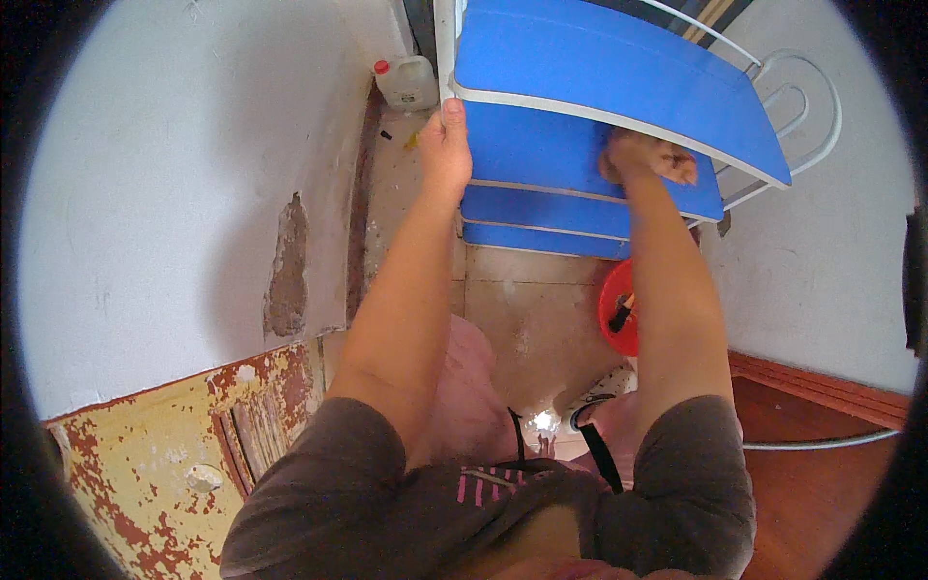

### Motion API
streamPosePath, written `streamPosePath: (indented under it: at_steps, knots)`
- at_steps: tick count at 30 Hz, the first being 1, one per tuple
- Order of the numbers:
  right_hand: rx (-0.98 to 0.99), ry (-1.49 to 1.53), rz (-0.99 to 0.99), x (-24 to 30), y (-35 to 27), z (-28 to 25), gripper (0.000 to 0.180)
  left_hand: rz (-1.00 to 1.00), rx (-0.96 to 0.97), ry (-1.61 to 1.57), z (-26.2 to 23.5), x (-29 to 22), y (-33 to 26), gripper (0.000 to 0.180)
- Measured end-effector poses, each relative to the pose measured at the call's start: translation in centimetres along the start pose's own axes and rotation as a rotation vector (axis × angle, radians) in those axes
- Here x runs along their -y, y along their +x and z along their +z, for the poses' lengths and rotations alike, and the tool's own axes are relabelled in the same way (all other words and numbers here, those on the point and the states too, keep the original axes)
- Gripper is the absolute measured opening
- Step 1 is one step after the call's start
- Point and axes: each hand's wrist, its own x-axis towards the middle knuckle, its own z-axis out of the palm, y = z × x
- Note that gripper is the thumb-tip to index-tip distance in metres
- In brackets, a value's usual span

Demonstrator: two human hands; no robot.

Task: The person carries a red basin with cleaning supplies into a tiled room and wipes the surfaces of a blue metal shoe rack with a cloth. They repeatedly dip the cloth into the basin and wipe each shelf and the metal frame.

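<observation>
Left hand (446, 145) grips the white side rail of a blue-stepped ladder (599, 72) at twelve o'clock. Right hand (646, 159) rests on a lower step, possibly gripping. Red bucket (619, 314) below.

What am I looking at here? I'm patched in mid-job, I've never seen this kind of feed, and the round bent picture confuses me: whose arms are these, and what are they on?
This is one view, from a fisheye camera worn on a person's head and looking down, so straight edges curve near the rim. The two bare forearms rising from the bottom are the wearer's own.

The left hand grips the white side rail of a spiral staircase with blue steps.

The right hand rests on a lower blue step, under the edge of the one above; whether it holds anything I cannot tell.

Below lie a tiled floor and a red bucket. A white plastic jug stands in the far corner, and a peeling yellow door is at lower left.
</observation>
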Motion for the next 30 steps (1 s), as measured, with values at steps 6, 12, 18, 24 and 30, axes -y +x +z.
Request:
streamPosePath:
  at_steps: [6, 12, 18, 24, 30]
  knots:
    - [-0.069, 0.492, -0.231, 16.1, -3.2, -4.0, 0.061, -0.019, -0.065, -0.063, 1.4, -1.2, 0.5, 0.053]
    - [0.005, 0.36, -0.598, 15.8, -1.4, -3.7, 0.056, -0.116, 0.062, -0.034, 1.0, -2.8, 0.7, 0.051]
    - [-0.081, 0.474, -0.275, 13.7, 2.1, -2.2, 0.051, -0.097, 0.07, -0.053, 2.5, -2.6, 1.2, 0.051]
    - [0.059, 0.419, -0.585, 17.8, -1.0, -4.3, 0.049, -0.069, -0.011, -0.053, 1.9, -1.9, 1.7, 0.049]
    - [0.152, 0.543, -0.473, 17.8, 3.4, -2.6, 0.046, -0.08, 0.011, -0.019, 3.2, -1.9, 1.6, 0.047]
